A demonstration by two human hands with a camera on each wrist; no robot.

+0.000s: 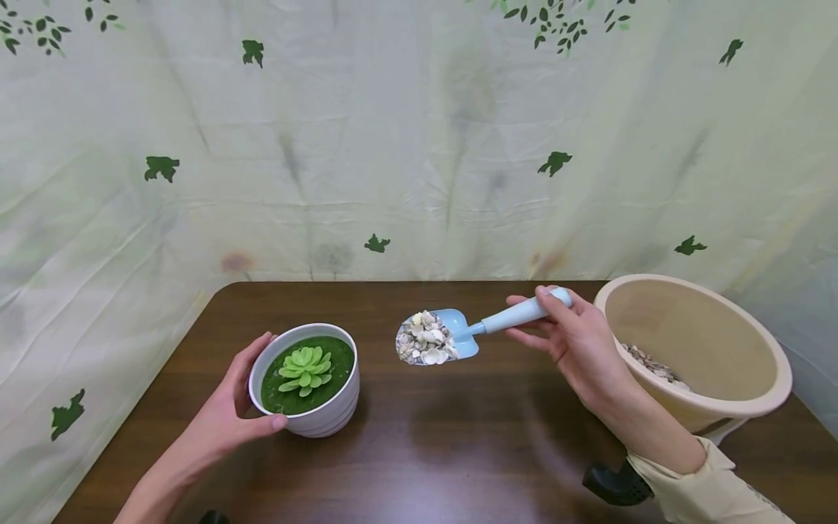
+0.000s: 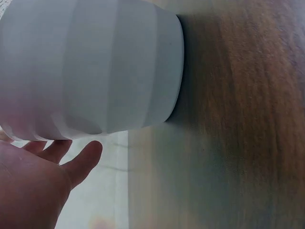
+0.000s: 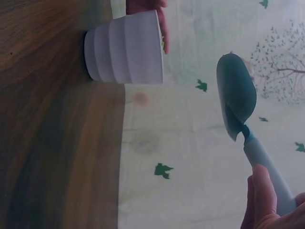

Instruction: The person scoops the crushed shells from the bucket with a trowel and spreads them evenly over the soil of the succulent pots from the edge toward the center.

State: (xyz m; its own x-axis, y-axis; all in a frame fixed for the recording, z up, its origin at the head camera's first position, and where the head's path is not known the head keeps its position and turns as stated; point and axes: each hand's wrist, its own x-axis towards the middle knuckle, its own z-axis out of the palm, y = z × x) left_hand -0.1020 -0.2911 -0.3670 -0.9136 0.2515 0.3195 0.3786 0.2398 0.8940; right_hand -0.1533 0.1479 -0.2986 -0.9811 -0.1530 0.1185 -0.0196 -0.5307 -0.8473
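Note:
A white ribbed plant pot (image 1: pixel 327 416) stands upright on the table, with a green succulent (image 1: pixel 305 371) in a mossy green surface. My left hand (image 1: pixel 225 411) holds the pot's left side, thumb at the front of the rim and fingers farther back. In the left wrist view, the pot's wall (image 2: pixel 90 67) hides part of those fingers. My right hand (image 1: pixel 579 342) grips the light blue handle of a garden trowel (image 1: pixel 520 314), held above the table. White and grey shell-like pieces (image 1: pixel 427 338) heap in its scoop. From the right wrist view, the scoop's underside (image 3: pixel 236 90) shows.
To the right, a large beige bucket (image 1: pixel 694 335) holds more shell-like pieces (image 1: pixel 655 364) low inside. The dark wooden table (image 1: pixel 419 466) ends at the back against a pale curtain (image 1: pixel 419 145) printed with leaves. A black object (image 1: pixel 615 485) is by the right sleeve.

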